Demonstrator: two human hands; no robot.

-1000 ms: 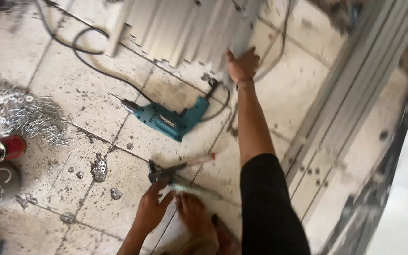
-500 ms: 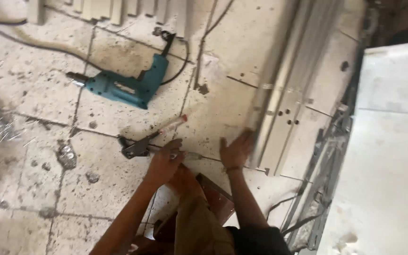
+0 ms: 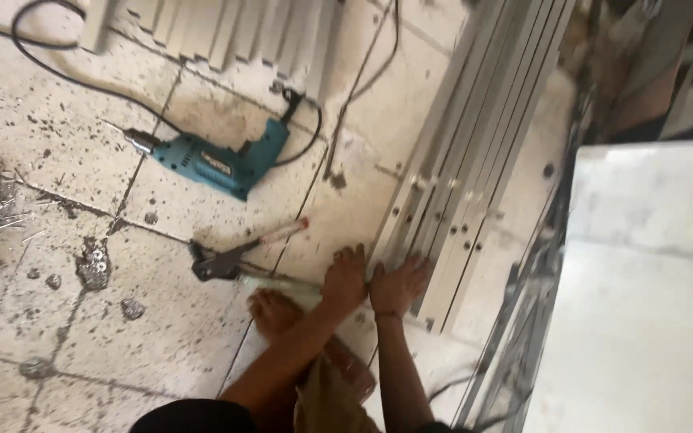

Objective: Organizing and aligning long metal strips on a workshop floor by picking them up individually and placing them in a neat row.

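Light: you get soft daylight, bright enough all over.
Glare: the white sheet (image 3: 643, 289) on your right is washed out, almost plain white.
Shadows: weak, only small dark patches under the teal drill (image 3: 222, 160) and your 2 hands.
Blur: the top right corner is smeared.
Sharpness: the whole picture is a bit fuzzy, and the floor tiles (image 3: 82, 321) look grainy.

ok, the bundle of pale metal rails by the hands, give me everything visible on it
The rails are long pale grey-white profiles, metal by the look, stacked side by side flat on the tiled floor. They run diagonally from the top of the picture down to near the hands. Small round holes and studs dot their faces near the lower end. The left hand and right hand both rest at their lower end, fingers on the edges. A pale panel lies to their right.
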